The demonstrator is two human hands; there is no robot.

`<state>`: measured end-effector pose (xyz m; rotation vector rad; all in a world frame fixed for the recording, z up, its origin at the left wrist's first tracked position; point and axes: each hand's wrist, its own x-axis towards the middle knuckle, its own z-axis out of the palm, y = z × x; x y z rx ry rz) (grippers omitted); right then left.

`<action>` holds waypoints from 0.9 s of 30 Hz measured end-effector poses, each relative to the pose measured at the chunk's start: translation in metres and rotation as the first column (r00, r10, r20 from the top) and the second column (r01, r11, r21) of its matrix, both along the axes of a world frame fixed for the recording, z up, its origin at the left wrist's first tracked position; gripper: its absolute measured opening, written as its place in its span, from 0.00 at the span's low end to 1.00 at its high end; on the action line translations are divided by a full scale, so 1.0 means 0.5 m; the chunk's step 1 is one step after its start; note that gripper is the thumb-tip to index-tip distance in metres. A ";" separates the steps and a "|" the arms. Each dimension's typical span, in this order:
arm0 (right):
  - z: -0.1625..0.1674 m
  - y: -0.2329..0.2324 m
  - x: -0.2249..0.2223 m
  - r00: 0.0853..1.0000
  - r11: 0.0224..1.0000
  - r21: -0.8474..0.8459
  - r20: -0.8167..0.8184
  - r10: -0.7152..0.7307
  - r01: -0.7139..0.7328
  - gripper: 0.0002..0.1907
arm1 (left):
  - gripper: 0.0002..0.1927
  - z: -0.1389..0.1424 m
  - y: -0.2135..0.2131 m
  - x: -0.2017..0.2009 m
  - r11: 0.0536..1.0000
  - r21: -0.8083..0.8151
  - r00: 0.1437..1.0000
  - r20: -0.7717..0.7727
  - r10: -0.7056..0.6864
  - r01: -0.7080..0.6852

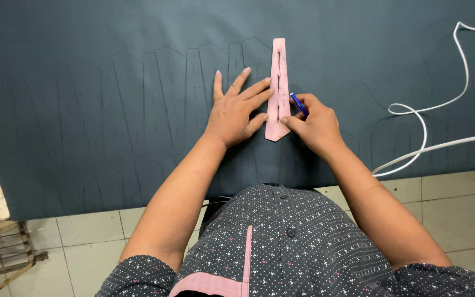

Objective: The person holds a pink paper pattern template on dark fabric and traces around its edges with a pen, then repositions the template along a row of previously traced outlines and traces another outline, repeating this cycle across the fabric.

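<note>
A wide sheet of dark grey-green fabric was spread flat over the work surface, and its near edge was hanging down toward the tiled floor. Many thin traced outlines of the same narrow pointed shape were seen on the cloth, side by side, to the left of the hands. On the right part of the cloth a white cord was lying in loose curves, well apart from the hands.

The pink paper template was laid on the fabric with its long axis running away from the body, almost upright in the view; its pointed end was turned toward the person and its square end was far from the person. It was placed between the two hands. The left hand was opened flat, the fingers spread, and its fingertips were pressed on the left edge of the template. The right hand was closed around a blue pen, and it was held just beside the right edge of the template, near the lower part. Both hands were about equally near to the template.

Free fabric was left to the right of the template, between it and the cord, where only faint lines were visible. At the lower left, a wooden frame was standing on the floor.
</note>
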<state>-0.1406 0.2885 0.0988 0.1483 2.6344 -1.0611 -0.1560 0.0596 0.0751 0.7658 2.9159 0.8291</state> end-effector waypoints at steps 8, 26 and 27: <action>-0.014 0.005 0.003 1.000 0.999 -0.034 -0.005 0.005 -0.006 0.29 | 0.30 -0.003 -0.002 0.000 1.000 0.003 1.000 0.001 0.005 -0.005; -0.014 0.003 0.004 1.000 1.000 -0.022 -0.006 0.018 -0.018 0.27 | 0.35 0.017 -0.001 0.000 1.000 -0.009 0.998 0.055 -0.004 0.004; -0.014 0.003 0.003 0.999 0.999 -0.005 -0.007 0.034 -0.034 0.26 | 0.34 0.018 -0.001 -0.001 1.000 -0.016 0.998 0.063 -0.004 0.005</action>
